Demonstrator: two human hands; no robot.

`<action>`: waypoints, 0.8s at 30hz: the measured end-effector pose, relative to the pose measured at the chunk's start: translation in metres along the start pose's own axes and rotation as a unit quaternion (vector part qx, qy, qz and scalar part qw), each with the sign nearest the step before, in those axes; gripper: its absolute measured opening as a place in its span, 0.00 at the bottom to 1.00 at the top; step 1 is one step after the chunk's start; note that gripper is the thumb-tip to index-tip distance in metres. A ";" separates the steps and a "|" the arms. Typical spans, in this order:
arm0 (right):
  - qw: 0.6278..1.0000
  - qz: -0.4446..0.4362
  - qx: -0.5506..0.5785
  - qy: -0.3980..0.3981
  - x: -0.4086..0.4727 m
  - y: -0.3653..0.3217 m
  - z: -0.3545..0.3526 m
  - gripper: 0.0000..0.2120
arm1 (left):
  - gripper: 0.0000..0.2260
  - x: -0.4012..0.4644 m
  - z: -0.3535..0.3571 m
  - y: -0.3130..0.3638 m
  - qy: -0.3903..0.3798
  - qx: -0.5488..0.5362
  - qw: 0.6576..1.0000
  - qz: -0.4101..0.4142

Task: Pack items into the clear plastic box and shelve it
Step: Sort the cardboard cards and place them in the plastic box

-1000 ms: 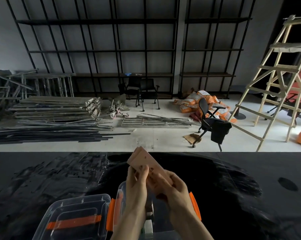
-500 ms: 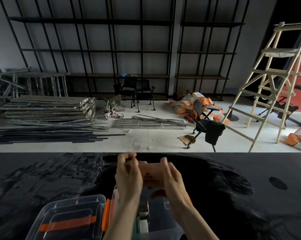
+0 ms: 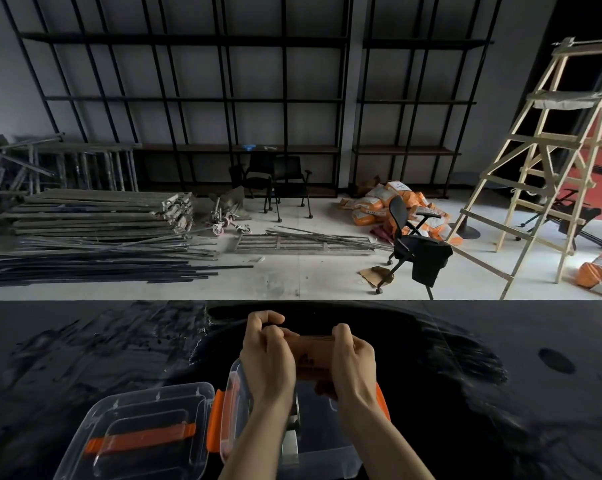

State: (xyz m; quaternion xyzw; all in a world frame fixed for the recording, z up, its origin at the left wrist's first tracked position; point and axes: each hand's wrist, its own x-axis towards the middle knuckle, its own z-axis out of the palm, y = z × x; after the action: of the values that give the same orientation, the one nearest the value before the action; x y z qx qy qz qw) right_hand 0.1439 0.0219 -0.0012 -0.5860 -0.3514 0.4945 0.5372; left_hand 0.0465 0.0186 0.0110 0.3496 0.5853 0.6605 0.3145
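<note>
Both hands, left hand [image 3: 266, 358] and right hand [image 3: 353, 362], grip a flat brown packet [image 3: 311, 356] by its ends, level above the open clear plastic box [image 3: 327, 459] on the black table [image 3: 84, 358]. Best lower it flat, clear of items already inside. The lid [image 3: 136, 434] lies just left, out of the way.

Box [image 3: 327, 455] sitting on table [image 3: 84, 348] at near edge, lid [image 3: 136, 434] lying just left of it. Both hands, left hand [image 3: 268, 362] and right hand [image 3: 353, 365], holding packet [image 3: 313, 358] above box. Shelving [image 3: 195, 98] standing behind, ladder [image 3: 549, 161] far right.
</note>
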 end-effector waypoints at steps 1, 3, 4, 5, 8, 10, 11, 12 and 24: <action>1.000 -0.012 -0.015 0.011 0.000 0.001 0.000 0.23 | 0.12 -0.001 0.000 0.000 0.001 0.000 1.000 0.003; 0.999 -0.022 -0.021 0.034 0.001 0.001 -0.002 0.22 | 0.07 -0.004 -0.003 -0.003 -0.019 -0.009 1.000 -0.004; 0.999 -0.008 -0.002 0.043 0.002 -0.001 -0.004 0.22 | 0.04 -0.006 -0.006 -0.005 -0.036 -0.012 0.999 -0.011; 0.998 0.019 0.032 0.049 0.004 -0.003 -0.006 0.21 | 0.05 -0.010 -0.009 -0.009 -0.056 -0.018 0.998 -0.020; 0.989 0.090 0.108 0.044 0.005 -0.009 -0.010 0.21 | 0.20 -0.028 -0.009 -0.021 -0.132 -0.040 0.989 -0.051; 0.993 0.091 0.076 0.010 0.002 -0.006 -0.010 0.21 | 0.18 -0.038 0.001 -0.024 -0.135 -0.075 0.984 -0.088; 0.996 0.076 0.036 -0.008 0.000 -0.002 -0.011 0.22 | 0.13 -0.038 0.005 -0.024 -0.115 -0.096 0.983 -0.110; 0.999 0.041 -0.023 -0.018 -0.001 0.002 -0.013 0.22 | 0.09 -0.036 0.007 -0.022 -0.098 -0.118 0.980 -0.129; 0.901 -0.105 -0.418 -0.046 0.030 0.049 -0.070 0.12 | 0.28 -0.023 0.006 -0.048 -0.352 0.394 0.822 -0.212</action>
State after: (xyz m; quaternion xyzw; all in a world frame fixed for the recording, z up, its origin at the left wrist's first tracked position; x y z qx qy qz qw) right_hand 0.2128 0.0217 -0.0599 -0.6930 -0.6098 0.2695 0.2742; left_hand 0.0646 0.0090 -0.0384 0.5197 0.7050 0.1229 0.4668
